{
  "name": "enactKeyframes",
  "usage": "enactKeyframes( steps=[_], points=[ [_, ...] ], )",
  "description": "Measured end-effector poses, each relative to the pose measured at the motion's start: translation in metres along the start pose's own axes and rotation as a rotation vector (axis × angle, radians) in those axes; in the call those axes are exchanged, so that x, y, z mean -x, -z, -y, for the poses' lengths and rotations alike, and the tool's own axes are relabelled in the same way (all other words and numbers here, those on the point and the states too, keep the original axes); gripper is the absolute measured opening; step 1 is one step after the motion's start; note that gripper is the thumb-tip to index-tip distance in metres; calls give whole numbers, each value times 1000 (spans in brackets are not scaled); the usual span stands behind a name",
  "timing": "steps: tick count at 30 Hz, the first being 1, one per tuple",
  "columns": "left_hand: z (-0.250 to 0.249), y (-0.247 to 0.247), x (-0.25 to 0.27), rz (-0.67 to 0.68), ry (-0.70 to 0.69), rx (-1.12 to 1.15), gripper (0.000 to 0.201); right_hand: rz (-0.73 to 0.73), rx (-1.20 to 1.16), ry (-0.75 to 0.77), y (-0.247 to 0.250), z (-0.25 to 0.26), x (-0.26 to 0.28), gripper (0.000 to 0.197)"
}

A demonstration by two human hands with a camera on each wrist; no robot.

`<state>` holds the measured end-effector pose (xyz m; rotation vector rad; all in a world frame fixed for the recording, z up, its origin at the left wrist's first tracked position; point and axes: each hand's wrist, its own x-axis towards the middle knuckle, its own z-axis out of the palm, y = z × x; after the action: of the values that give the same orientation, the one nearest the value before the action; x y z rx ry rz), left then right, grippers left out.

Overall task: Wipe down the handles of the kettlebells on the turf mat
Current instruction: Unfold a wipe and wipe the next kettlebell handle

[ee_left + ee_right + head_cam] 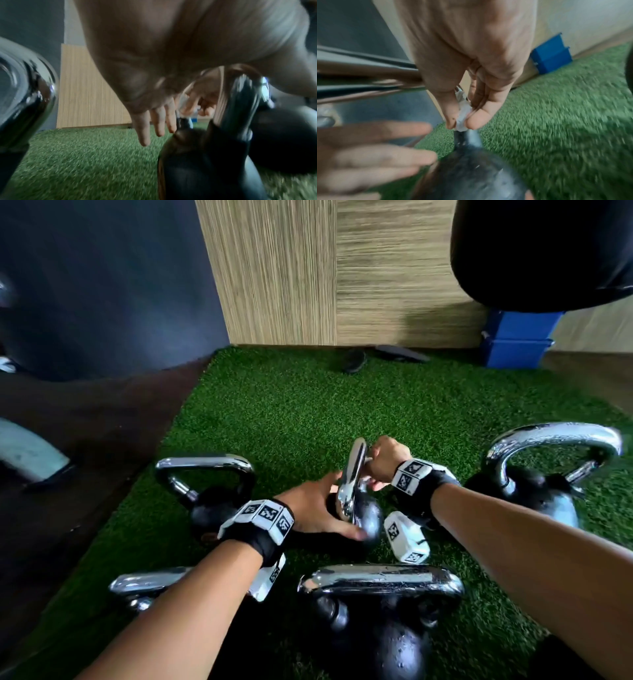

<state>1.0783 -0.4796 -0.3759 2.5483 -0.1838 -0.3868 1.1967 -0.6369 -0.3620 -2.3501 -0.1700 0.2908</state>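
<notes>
Several black kettlebells with chrome handles stand on the green turf mat (291,412). The small middle kettlebell (368,517) has its handle (354,467) edge-on to me. My left hand (329,506) lies against its ball with straight fingers (155,127). My right hand (380,470) pinches a crumpled white wipe (462,117) between thumb and fingers on the far leg of that handle, just above the ball (471,174). The wrist views are blurred. The wipe is hidden behind my hand in the head view.
Other kettlebells stand at the left (205,494), the right (534,474), close in front (380,611) and under my left forearm (147,583). A wood-panel wall (325,268), a blue box (513,340) and a hanging black bag (548,251) lie beyond the mat. Dark floor borders the left.
</notes>
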Motion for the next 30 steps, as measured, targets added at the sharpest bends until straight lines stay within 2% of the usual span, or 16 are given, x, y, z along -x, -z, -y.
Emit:
enactKeyframes(
  steps=[2, 3, 4, 6, 8, 12, 16, 18, 20, 23, 26, 30],
  points=[
    [-9, 11, 10, -126, 65, -132, 126, -71, 153, 222, 8, 1, 1, 49],
    [-15, 14, 14, -177, 65, -196, 119, -66, 197, 360, 14, 2, 3, 59],
    [-21, 17, 16, -212, 55, -247, 104, -43, 258, 482, 19, 4, 4, 65],
    [-36, 20, 16, -242, 52, -309, 65, 19, 402, 600, 26, 9, 8, 68],
    [-47, 24, 14, -228, 92, -336, 50, 44, 491, 600, 28, 12, 12, 59],
    [-53, 40, 7, -142, 190, -494, 72, 22, 574, 543, 39, 14, 19, 24],
    [-46, 65, -2, -147, 151, -680, 87, 46, 628, 432, 57, 14, 23, 32],
    [-40, 74, -2, -174, 126, -721, 90, 49, 686, 420, 57, 17, 29, 24],
    [-33, 78, 0, -197, 116, -721, 91, 39, 740, 413, 53, 19, 34, 9],
    [-27, 75, 2, -246, 80, -696, 93, 39, 758, 384, 52, 24, 41, 9],
    [-25, 71, 5, -294, 56, -709, 93, 73, 773, 378, 55, 27, 43, 25],
    [-23, 63, 12, -353, 58, -734, 91, 110, 746, 395, 58, 25, 49, 18]
  ],
)
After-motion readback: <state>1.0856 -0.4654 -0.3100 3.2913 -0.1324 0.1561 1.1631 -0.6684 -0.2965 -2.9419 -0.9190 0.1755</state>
